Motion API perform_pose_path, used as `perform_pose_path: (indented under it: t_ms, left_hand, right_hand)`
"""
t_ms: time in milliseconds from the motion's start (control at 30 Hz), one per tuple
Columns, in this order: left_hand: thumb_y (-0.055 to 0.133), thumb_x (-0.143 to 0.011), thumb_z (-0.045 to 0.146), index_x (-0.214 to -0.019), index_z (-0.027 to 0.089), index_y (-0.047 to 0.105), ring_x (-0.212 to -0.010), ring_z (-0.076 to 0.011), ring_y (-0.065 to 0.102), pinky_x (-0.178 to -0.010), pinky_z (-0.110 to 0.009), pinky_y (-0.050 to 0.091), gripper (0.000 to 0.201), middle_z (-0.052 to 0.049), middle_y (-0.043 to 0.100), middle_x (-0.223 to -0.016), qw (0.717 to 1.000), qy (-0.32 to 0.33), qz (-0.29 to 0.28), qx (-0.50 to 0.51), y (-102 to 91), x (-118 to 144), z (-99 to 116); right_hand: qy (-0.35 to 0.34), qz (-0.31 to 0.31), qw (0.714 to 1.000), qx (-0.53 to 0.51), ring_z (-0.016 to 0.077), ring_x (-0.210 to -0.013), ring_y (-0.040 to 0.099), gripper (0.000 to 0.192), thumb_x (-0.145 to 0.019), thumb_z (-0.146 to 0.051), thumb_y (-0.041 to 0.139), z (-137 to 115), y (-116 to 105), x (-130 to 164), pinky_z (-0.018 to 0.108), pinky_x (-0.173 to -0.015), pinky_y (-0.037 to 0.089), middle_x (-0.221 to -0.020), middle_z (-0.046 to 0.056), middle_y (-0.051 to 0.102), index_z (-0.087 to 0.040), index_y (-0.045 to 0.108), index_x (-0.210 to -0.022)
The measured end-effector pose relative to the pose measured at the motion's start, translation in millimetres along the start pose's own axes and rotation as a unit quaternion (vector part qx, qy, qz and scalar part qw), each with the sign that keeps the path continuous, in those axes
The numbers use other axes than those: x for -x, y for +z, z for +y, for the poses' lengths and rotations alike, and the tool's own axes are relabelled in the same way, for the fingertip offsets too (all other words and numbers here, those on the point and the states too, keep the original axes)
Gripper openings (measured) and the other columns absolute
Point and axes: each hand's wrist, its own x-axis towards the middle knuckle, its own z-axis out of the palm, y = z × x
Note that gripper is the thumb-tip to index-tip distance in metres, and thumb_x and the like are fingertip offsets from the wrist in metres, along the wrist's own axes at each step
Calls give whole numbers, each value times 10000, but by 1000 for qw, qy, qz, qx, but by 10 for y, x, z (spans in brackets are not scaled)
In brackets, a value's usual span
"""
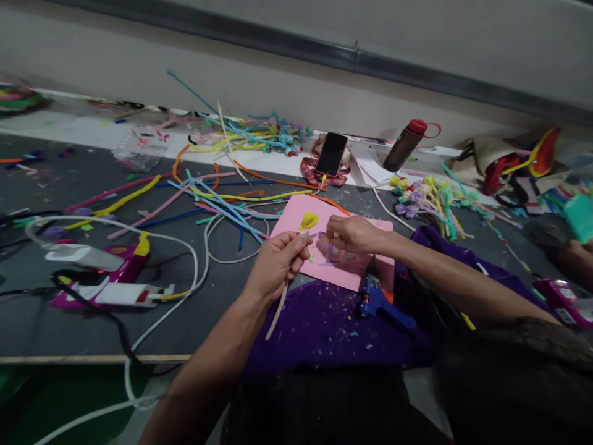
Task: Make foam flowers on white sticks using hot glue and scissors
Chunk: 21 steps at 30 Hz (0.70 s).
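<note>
My left hand (283,256) is closed in a pinch, and a pale pipe cleaner (277,314) sticks out below it. A yellow looped pipe-cleaner piece (309,220) shows just past its fingertips; whether it joins the pale stem I cannot tell. My right hand (354,235) hovers close by with bent fingers pressed together, slightly blurred, and what they hold is hidden. Beneath both hands lies a pink sheet (296,213) with small purple scraps (328,263) on it. A blue glue gun (377,300) rests at the sheet's lower right edge, on a purple cloth (306,334).
Pipe cleaners (222,201) of many colours spread left of the sheet. Behind are a phone (332,154), a dark bottle (404,148) and finished flower bunches (428,201). A magenta power strip (123,269) with white cables lies left. Another person's hand (577,256) is far right.
</note>
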Motion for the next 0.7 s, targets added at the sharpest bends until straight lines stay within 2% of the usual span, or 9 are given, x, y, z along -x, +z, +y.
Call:
perform_pose_path:
  t_ms: [100, 167, 267, 333, 433, 567, 700]
  left_hand:
    - [637, -723, 344, -767, 127, 596, -318, 2, 348, -290, -125, 218, 226, 43, 545, -560, 1000, -3, -5, 0, -7, -8, -17]
    - [636, -724, 343, -770, 124, 601, -324, -4, 376, -292, -128, 243, 226, 36, 557, -571, 1000, -2, -9, -3, -11, -19, -36]
    - [631, -732, 342, -769, 119, 604, -332, -12, 408, -293, -130, 270, 227, 26, 572, -587, 1000, -3, -13, -10, -12, -38, -65]
    - [636, -728, 340, -762, 115, 605, -333, -15, 417, -291, -130, 279, 229, 22, 579, -590, 1000, -4, -13, -15, -8, -51, -81]
    - [658, -706, 335, -747, 104, 609, -333, -18, 426, -291, -130, 296, 240, 15, 589, -584, 1000, -9, -9, -23, 2, -71, -106]
    - [680, -678, 349, -756, 96, 618, -343, -28, 452, -301, -132, 331, 272, 4, 604, -581, 999, -20, 4, -27, 11, -100, -148]
    - [687, -658, 373, -763, 106, 615, -365, -42, 491, -325, -141, 375, 296, -10, 632, -613, 1000, -11, 16, -19, 13, -112, -170]
  right_hand:
    - [60, 34, 981, -181, 90, -570, 523, 100, -730, -102, 498, 4, -81, 101, 204, -536, 353, -679, 7, 583, -128, 578, -785]
    - [99, 47, 944, -312, 77, -520, 521, 92, -705, -84, 486, -7, -111, 175, 192, -507, 372, -611, -22, 556, -136, 556, -731]
    - [139, 49, 887, -438, 64, -467, 513, 68, -679, -87, 510, -49, -125, 254, 173, -445, 367, -560, -46, 534, -143, 539, -704]
    - [163, 50, 861, -479, 56, -434, 498, 56, -673, -101, 542, -80, -127, 276, 160, -404, 348, -535, -57, 526, -142, 541, -711]
    - [173, 53, 838, -515, 53, -429, 498, 83, -678, -138, 583, -113, -121, 272, 155, -383, 353, -553, -54, 542, -139, 565, -760]
    - [151, 50, 829, -536, 54, -454, 507, 104, -690, -167, 608, -178, -83, 224, 160, -404, 383, -575, -44, 566, -135, 596, -788]
    - [141, 80, 822, -545, 55, -461, 522, 85, -699, -177, 616, -313, -41, 142, 151, -399, 383, -568, -44, 569, -138, 588, -769]
